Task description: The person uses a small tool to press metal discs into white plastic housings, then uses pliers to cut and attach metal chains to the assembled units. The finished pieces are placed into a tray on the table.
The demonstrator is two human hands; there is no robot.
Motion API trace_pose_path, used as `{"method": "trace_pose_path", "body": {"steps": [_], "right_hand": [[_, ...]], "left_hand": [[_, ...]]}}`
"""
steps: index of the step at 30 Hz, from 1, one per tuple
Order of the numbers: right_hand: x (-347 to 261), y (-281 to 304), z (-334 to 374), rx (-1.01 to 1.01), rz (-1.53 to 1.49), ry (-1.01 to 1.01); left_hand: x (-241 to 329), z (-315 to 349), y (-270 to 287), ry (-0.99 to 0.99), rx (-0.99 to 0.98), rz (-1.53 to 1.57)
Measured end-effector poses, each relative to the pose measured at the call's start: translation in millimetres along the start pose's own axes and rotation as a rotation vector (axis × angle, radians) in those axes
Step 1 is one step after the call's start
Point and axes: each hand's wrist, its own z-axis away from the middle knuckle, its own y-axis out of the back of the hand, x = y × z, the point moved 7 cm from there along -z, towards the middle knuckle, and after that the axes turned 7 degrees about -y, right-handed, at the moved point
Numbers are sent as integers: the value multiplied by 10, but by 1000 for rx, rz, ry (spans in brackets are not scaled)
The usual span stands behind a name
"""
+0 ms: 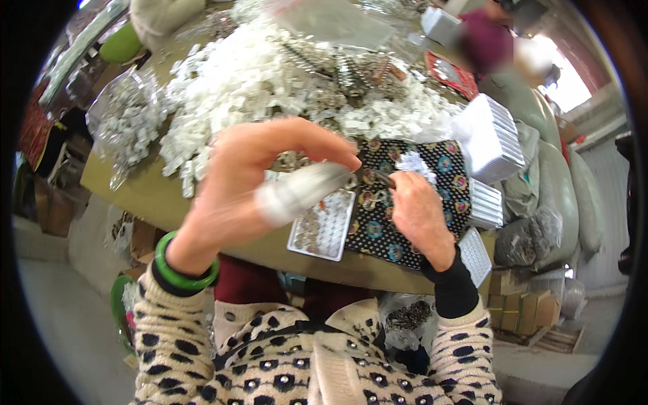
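My left hand (243,179), smeared by motion, is raised above the near side of the table, with white tape wrapped round its thumb. Thumb and forefinger come together in a pinch; whatever lies between them is too small to make out. Just below is a white tray (329,256) with rows of round cells, its left part holding small greyish pieces. Over a black dotted cloth (383,251), my right hand (422,212) pinches a slim dark tool (384,178) whose kind is unclear. Beside those fingers, a little heap of white pieces (415,164) lies on the cloth.
A large pile of white plastic pieces (229,81) covers the far table, with metal springs (347,74) among it. A clear bag of parts (131,111) is at the left. Stacked white trays (489,138) and full sacks (550,172) stand right. Another person (484,42) is at the far right.
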Motion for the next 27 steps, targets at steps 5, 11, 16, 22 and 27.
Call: {"method": "trace_pose_path", "body": {"steps": [5, 11, 16, 22, 27], "right_hand": [[-76, 29, 124, 24, -63, 24], [-126, 10, 167, -28, -126, -42], [-226, 114, 251, 65, -215, -4], [-310, 181, 374, 72, -417, 3], [-420, 109, 498, 51, -546, 13]], "left_hand": [[762, 18, 303, -292, 169, 191], [884, 107, 272, -331, 263, 135], [615, 85, -114, -252, 89, 143], [348, 313, -412, -81, -23, 40], [82, 544, -550, 128, -32, 82]]}}
